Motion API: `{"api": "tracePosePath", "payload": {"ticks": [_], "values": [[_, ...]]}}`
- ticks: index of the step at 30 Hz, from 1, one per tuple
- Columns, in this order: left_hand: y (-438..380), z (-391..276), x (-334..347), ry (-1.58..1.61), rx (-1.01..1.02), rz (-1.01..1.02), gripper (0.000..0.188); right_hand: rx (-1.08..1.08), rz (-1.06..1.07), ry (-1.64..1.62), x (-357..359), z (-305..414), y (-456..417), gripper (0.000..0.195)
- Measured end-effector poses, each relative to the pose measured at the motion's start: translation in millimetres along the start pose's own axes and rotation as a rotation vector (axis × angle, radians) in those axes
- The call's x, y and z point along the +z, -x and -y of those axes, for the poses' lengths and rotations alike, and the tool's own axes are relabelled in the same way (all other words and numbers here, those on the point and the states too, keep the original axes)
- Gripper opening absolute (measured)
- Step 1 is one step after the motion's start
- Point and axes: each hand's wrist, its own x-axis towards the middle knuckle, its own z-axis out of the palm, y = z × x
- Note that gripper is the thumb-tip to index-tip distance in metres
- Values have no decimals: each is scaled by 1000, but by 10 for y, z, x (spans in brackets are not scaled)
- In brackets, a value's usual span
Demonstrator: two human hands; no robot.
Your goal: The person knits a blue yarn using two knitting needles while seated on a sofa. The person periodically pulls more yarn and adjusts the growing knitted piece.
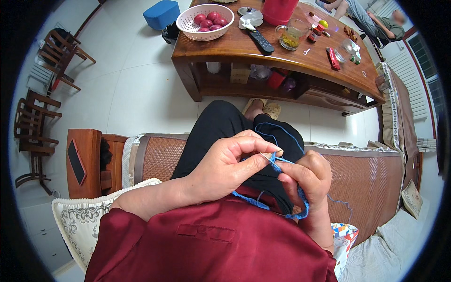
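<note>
Blue knitting [275, 165] hangs between my two hands, just above my lap. My left hand [236, 158] pinches its upper edge and a thin knitting needle [265, 155] between thumb and fingertips. My right hand [308, 176] grips the other side of the work close by, fingers curled, with blue yarn [297, 139] running up from it and looping over my dark trousers. A narrow blue knitted strip [248, 200] curves below the hands against my dark red shirt. More blue yarn [341, 202] trails to the right over the woven seat mat. Needle parts inside the fingers are hidden.
Ahead stands a wooden coffee table [211, 53] with a basket of red fruit [188, 31], a remote control [260, 41] and a glass mug [290, 37]. A phone [76, 162] lies on the side cabinet. A patterned cushion [79, 218] is at left. Another person [378, 24] sits far right.
</note>
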Motion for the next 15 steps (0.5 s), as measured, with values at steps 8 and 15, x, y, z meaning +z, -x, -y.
{"api": "tracePosePath", "payload": {"ticks": [8, 15], "values": [[16, -4, -6, 101, -62, -58, 15, 139, -84, 67, 10, 79, 64, 17], [29, -36, 11, 246, -138, -99, 13, 178, -52, 6, 40, 142, 33, 18]]}}
